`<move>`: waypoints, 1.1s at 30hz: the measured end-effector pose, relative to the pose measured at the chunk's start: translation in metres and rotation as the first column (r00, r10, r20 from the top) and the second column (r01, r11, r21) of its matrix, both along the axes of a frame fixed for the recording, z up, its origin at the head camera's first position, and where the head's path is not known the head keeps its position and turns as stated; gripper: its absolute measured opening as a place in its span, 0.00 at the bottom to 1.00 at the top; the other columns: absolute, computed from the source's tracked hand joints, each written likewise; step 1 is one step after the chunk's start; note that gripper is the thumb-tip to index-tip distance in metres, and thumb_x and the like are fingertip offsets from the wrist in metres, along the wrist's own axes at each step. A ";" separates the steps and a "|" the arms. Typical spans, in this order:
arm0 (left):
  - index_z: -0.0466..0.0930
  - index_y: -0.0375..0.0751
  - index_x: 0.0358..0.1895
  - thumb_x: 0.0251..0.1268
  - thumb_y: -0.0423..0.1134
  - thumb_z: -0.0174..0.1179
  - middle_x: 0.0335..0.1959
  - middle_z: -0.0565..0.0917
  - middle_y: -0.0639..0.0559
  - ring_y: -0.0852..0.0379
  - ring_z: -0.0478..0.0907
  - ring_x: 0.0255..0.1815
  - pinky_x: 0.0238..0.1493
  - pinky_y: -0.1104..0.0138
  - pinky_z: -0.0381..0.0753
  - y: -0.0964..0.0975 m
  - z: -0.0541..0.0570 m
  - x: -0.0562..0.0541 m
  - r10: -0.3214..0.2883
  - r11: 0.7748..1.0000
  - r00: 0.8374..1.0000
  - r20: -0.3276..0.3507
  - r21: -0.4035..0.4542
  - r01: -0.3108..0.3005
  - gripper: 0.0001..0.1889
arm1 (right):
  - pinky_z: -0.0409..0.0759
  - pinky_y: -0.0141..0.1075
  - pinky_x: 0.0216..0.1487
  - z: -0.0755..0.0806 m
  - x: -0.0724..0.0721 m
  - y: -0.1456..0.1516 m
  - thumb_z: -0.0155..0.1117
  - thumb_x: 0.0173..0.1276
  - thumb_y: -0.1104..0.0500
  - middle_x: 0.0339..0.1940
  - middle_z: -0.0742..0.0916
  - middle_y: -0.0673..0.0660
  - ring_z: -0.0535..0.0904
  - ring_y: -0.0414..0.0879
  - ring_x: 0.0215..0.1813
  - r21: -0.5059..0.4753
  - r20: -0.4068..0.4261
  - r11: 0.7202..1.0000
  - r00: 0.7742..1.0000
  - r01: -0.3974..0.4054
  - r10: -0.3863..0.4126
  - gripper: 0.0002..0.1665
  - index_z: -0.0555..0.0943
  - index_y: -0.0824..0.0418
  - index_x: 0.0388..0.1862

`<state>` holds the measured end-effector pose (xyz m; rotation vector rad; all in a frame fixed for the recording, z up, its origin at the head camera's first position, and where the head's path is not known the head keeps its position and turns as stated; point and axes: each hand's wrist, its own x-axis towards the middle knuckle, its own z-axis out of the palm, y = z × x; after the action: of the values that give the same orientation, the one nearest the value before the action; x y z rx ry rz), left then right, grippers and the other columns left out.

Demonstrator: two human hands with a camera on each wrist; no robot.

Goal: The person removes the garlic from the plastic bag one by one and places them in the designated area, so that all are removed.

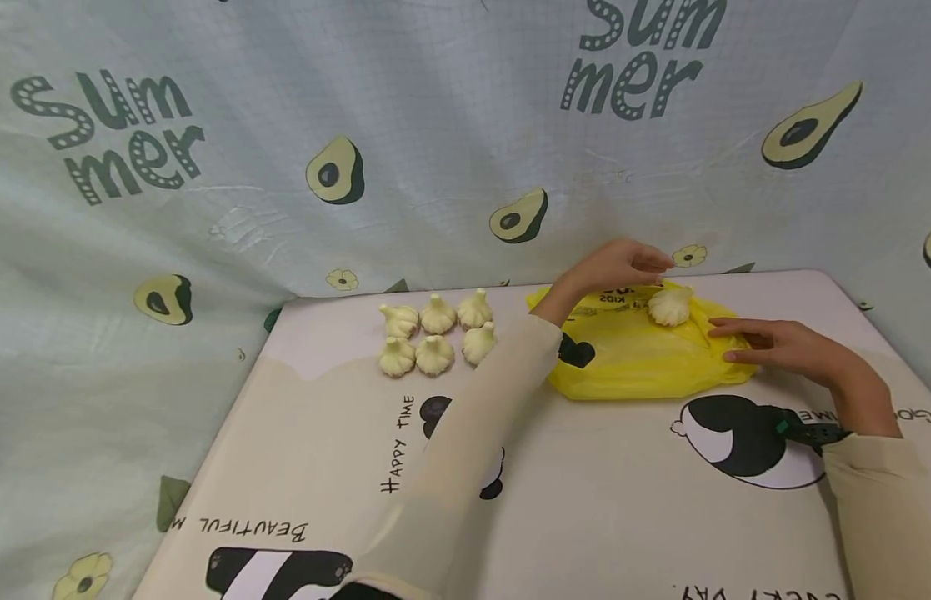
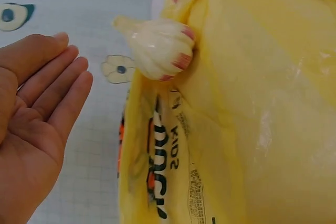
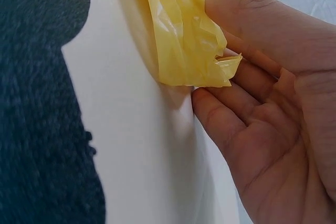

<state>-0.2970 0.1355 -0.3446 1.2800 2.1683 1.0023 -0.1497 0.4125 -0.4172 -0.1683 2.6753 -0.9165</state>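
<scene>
A yellow plastic bag (image 1: 630,358) lies flat on the table, with dark printing along its far edge. One garlic bulb (image 1: 670,307) rests on the bag near that edge; the left wrist view shows purple streaks on the bulb (image 2: 160,48). My left hand (image 1: 623,263) hovers over the far side of the bag beside the bulb, fingers extended and palm bare. At the bag's right end, my right hand (image 1: 783,346) has its thumb and fingers spread apart. In the right wrist view, the crumpled bag end (image 3: 184,40) overlaps the fingers.
Several more garlic bulbs (image 1: 435,354) stand in two rows left of the bag, partly beside my left sleeve (image 1: 465,450). The table (image 1: 600,500) has a printed cover with cartoon shapes and words. A cloth curtain (image 1: 435,125) with avocado prints hangs behind it.
</scene>
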 end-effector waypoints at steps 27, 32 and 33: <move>0.81 0.41 0.65 0.76 0.40 0.59 0.63 0.83 0.54 0.64 0.78 0.62 0.57 0.81 0.72 0.058 -0.028 0.000 0.019 0.994 0.999 -0.039 -0.105 -0.023 0.19 | 0.64 0.71 0.65 0.000 0.000 0.001 0.65 0.74 0.46 0.78 0.65 0.72 0.60 0.75 0.74 0.002 -0.021 1.000 1.000 -0.013 0.013 0.33 0.75 0.62 0.71; 0.84 0.42 0.61 0.75 0.40 0.61 0.58 0.85 0.55 0.64 0.80 0.58 0.54 0.81 0.74 0.060 -0.027 0.002 0.026 0.993 0.998 -0.058 -0.111 -0.033 0.16 | 0.65 0.70 0.65 0.001 -0.001 0.002 0.66 0.74 0.47 0.78 0.65 0.72 0.61 0.74 0.74 -0.004 -0.028 1.000 0.999 -0.018 0.017 0.32 0.75 0.62 0.71; 0.84 0.42 0.60 0.75 0.39 0.61 0.58 0.86 0.55 0.64 0.81 0.57 0.53 0.81 0.74 0.060 -0.027 0.002 0.024 0.993 0.998 -0.062 -0.112 -0.031 0.16 | 0.65 0.70 0.65 0.001 -0.001 0.002 0.66 0.74 0.47 0.78 0.66 0.72 0.61 0.74 0.74 -0.004 -0.030 1.000 0.999 -0.019 0.018 0.32 0.75 0.62 0.71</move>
<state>-0.2950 0.1953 -0.3719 1.2461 2.2598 0.8482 -0.1508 0.4142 -0.4162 -0.2091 2.6949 -0.9212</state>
